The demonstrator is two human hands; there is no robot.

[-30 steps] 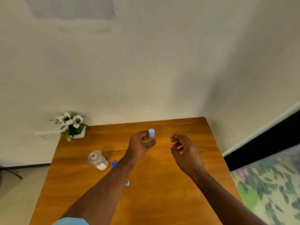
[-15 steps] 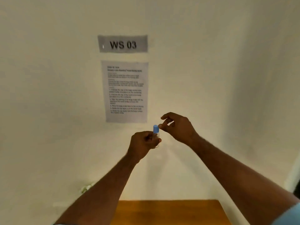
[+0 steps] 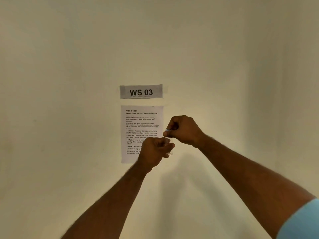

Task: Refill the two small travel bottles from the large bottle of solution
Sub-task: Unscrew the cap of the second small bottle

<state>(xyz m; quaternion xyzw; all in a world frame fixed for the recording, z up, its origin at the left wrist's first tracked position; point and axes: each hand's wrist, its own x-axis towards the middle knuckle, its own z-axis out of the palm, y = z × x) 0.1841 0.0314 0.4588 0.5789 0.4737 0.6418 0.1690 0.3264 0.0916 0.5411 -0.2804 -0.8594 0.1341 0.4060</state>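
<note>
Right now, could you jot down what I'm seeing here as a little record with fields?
Left hand: left hand grips a small clear bottle, held up in the air
Right hand: right hand pinches the cap on top of the bottle
Cap state: cannot tell if loosened
Behind: sign reading WS 03, sheet of printed steps below it, both on the wall
Table, large bottle: out of view

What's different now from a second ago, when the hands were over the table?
The view has tilted up: the table, the large bottle and the flowers are gone from sight, and the wall's WS 03 sign and instruction sheet now show. The right hand, empty before, has closed over the cap of the small travel bottle. The left hand still grips that bottle, raised in front of the sheet.
</note>
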